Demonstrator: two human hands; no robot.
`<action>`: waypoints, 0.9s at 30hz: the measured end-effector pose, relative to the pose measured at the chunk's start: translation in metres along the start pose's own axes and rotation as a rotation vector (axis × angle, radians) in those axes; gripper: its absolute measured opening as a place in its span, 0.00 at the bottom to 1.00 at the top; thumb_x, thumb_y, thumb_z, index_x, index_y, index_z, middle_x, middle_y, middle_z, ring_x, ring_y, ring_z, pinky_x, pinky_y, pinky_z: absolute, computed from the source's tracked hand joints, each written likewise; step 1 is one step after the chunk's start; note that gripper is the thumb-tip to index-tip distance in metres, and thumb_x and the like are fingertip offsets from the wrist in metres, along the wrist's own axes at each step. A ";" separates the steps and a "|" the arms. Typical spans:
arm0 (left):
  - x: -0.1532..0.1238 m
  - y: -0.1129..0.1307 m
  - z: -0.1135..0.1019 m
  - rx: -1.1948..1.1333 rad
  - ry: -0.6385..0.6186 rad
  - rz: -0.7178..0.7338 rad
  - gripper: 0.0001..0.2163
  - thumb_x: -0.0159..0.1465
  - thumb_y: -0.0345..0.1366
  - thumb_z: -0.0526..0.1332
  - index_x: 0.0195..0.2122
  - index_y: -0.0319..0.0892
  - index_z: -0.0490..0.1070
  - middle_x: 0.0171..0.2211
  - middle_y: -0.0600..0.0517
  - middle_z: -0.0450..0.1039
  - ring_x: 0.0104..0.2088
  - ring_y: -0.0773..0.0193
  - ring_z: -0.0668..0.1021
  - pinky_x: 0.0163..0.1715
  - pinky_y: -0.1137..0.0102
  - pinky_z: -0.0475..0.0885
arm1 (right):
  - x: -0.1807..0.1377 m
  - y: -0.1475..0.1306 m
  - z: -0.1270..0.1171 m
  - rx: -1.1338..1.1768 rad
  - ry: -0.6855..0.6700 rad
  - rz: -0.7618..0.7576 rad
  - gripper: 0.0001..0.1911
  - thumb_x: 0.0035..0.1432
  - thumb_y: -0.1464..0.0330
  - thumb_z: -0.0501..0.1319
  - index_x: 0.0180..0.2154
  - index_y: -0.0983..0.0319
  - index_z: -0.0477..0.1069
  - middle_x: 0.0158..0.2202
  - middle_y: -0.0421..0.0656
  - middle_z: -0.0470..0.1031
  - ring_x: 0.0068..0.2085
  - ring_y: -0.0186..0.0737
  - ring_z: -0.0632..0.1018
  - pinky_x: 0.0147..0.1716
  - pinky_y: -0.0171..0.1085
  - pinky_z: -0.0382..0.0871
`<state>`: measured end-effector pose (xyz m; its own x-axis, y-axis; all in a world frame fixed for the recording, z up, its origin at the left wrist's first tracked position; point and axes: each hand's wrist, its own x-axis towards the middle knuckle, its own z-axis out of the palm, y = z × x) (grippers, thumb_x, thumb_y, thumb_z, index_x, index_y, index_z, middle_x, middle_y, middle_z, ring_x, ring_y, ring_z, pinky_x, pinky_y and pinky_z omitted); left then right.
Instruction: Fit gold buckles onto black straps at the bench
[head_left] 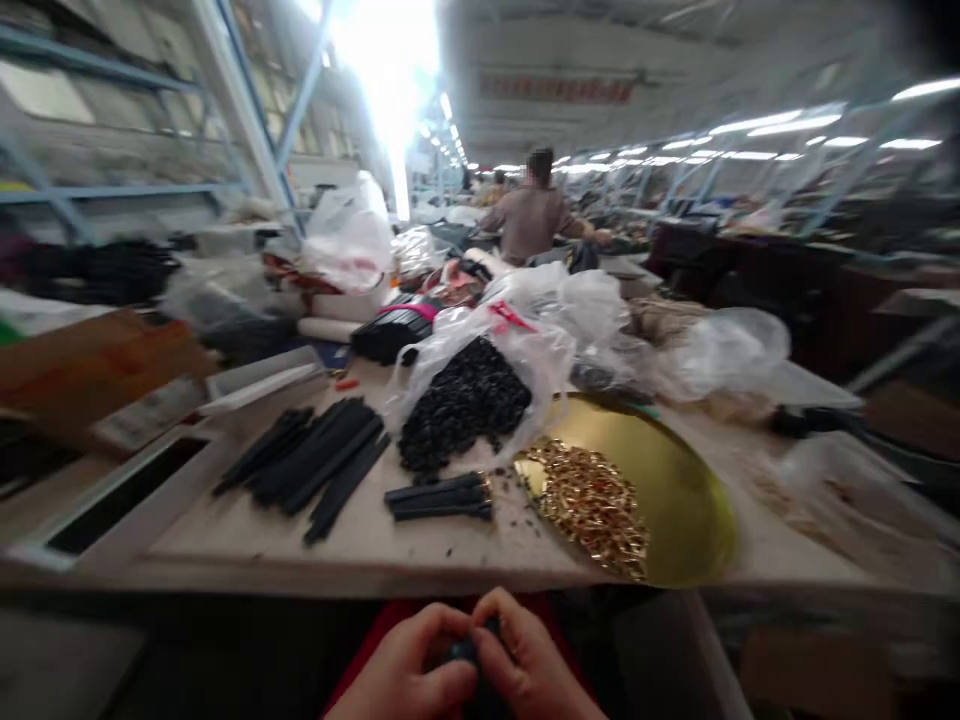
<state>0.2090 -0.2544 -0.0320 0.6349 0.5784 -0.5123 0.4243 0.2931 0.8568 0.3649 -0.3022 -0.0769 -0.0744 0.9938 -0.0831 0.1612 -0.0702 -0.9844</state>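
Below the table's front edge, my left hand (416, 660) and my right hand (529, 660) meet fingertip to fingertip. Both pinch a small dark piece (463, 652), mostly hidden by the fingers; its exact kind does not show. On the table ahead lies a short stack of dark strips (439, 500) with gold-coloured bits at their right ends. Longer dark strips (319, 455) are piled to the left. Behind the short stack, an open plastic bag (551, 350) spills small black pieces (465, 400). Right of it, a round gold tray (675, 480) carries a heap of small gold metal fittings (589, 500).
A white tray-like box (180, 500) and a cardboard box (112, 370) stand at the left. More plastic bags (739, 350) and wrapped goods crowd the back and right. Farther off, a person (529, 215) stands among other work tables.
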 end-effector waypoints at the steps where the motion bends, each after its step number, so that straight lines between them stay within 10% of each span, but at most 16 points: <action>1: -0.007 -0.001 0.000 -0.093 -0.008 0.014 0.13 0.53 0.31 0.59 0.41 0.38 0.67 0.30 0.55 0.72 0.27 0.68 0.73 0.27 0.74 0.67 | -0.002 0.001 0.001 0.006 -0.038 0.012 0.18 0.57 0.52 0.49 0.30 0.61 0.60 0.22 0.34 0.57 0.25 0.32 0.60 0.24 0.33 0.55; 13: -0.011 -0.002 0.006 -0.335 -0.106 -0.001 0.15 0.50 0.27 0.59 0.41 0.38 0.67 0.30 0.53 0.73 0.30 0.66 0.75 0.33 0.72 0.68 | -0.013 0.007 -0.004 -0.198 -0.275 0.022 0.16 0.60 0.55 0.45 0.33 0.60 0.60 0.24 0.39 0.68 0.24 0.33 0.67 0.23 0.32 0.58; 27: 0.003 -0.007 -0.012 -0.326 -0.094 -0.047 0.16 0.55 0.33 0.57 0.45 0.37 0.65 0.27 0.54 0.71 0.24 0.70 0.73 0.26 0.76 0.66 | 0.006 0.016 -0.002 -0.061 -0.224 0.074 0.20 0.59 0.50 0.45 0.30 0.59 0.59 0.22 0.35 0.60 0.22 0.32 0.62 0.22 0.32 0.55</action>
<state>0.2002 -0.2456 -0.0388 0.6829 0.4898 -0.5420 0.2355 0.5547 0.7980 0.3688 -0.2975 -0.0929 -0.2752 0.9418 -0.1932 0.2324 -0.1298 -0.9639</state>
